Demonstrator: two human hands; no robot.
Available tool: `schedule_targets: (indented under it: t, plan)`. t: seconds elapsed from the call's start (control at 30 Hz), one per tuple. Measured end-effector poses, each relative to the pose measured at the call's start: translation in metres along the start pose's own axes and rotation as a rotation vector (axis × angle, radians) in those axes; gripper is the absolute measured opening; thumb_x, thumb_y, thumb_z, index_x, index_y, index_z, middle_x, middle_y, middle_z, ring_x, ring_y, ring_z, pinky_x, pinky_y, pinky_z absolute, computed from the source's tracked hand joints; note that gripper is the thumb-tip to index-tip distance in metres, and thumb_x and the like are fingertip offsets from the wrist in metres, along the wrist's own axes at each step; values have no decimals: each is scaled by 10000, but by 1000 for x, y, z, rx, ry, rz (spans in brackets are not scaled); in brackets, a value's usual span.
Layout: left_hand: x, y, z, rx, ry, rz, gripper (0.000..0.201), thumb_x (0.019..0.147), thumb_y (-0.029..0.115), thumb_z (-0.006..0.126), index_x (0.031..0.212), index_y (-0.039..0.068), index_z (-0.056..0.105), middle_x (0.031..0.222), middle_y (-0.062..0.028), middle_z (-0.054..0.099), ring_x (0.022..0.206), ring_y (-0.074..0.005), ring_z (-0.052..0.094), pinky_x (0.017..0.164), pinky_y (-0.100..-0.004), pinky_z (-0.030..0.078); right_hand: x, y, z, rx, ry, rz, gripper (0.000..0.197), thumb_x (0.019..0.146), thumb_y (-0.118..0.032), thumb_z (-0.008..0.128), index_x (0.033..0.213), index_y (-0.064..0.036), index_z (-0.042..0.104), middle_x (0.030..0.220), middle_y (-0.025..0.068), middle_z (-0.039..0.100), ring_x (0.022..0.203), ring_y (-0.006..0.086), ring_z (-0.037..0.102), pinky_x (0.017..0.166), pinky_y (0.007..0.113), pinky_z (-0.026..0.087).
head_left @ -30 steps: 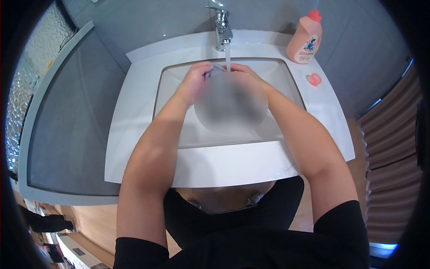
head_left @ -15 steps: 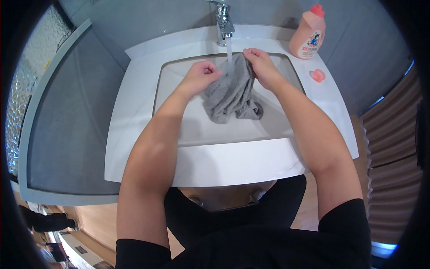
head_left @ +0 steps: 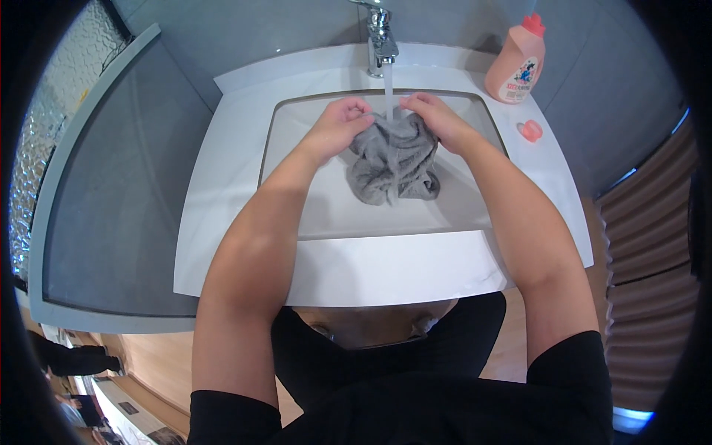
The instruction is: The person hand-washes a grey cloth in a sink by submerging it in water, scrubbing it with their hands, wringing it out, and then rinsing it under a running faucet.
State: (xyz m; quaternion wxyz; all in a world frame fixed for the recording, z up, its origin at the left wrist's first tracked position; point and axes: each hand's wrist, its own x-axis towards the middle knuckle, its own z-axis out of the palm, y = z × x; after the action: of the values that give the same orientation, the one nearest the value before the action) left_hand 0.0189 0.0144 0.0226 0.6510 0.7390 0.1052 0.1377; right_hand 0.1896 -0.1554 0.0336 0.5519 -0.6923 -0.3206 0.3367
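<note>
A wet grey cloth (head_left: 393, 159) hangs bunched in the white sink basin (head_left: 319, 211), its lower folds resting on the bottom. My left hand (head_left: 340, 127) pinches its upper left edge between thumb and fingers. At its upper right edge, my right hand (head_left: 436, 119) grips the cloth with closed fingers. Between my hands, a stream of water (head_left: 389, 93) falls from the chrome faucet (head_left: 381, 44) onto the cloth and runs down its folds.
On the counter's right side stands a pink detergent bottle (head_left: 517, 63) without a visible gap to the wall. A small pink cap (head_left: 530, 131) lies in front of it. A grey framed panel (head_left: 119, 200) rises left of the counter; a brown pleated curtain (head_left: 649, 274) hangs at right.
My right hand has come down a little, and the cloth's raised right part has dropped and spread under the water. My left hand keeps its pinch. The whole view has shifted slightly.
</note>
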Motion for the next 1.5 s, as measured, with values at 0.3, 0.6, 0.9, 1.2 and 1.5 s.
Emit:
schedule_targets:
  t: [0.3,0.6,0.9,1.2,1.5]
  plan:
    - [6,-2,11,29,-15,171,113,974,57,630,1080,19,645,852,-8,669,788,-72,594,707,-249,482,-1,9,12,-243,-408,-133,267,970,-382,681,1006,-118,689,923,-36,610,889,67,529,787,239,431]
    - [8,-10,7,140,30,32,219,1010,126,596,1209,39,626,991,-25,685,893,-83,595,797,-251,478,2,3,14,331,-134,-99,192,983,-253,604,864,-104,624,801,-25,603,694,105,561,627,275,446]
    - [-2,6,16,-12,-48,-290,353,1024,336,576,1253,70,612,1109,-33,665,1061,-158,587,931,-372,465,-1,-13,5,752,-100,-138,190,983,-221,501,1033,-77,615,994,65,669,970,230,639,938,384,489]
    - [3,5,5,-245,96,-93,188,973,192,632,1122,85,593,1075,-40,646,1002,-197,631,799,-384,521,-9,-20,-1,673,-151,-32,240,951,-248,544,993,-39,654,996,92,681,962,223,637,924,380,488]
    - [1,16,0,-427,132,19,239,945,38,584,1181,35,623,983,-63,670,817,-157,645,641,-289,498,7,4,-13,155,104,-5,242,888,-227,663,1055,-53,667,964,64,650,911,193,592,814,324,458]
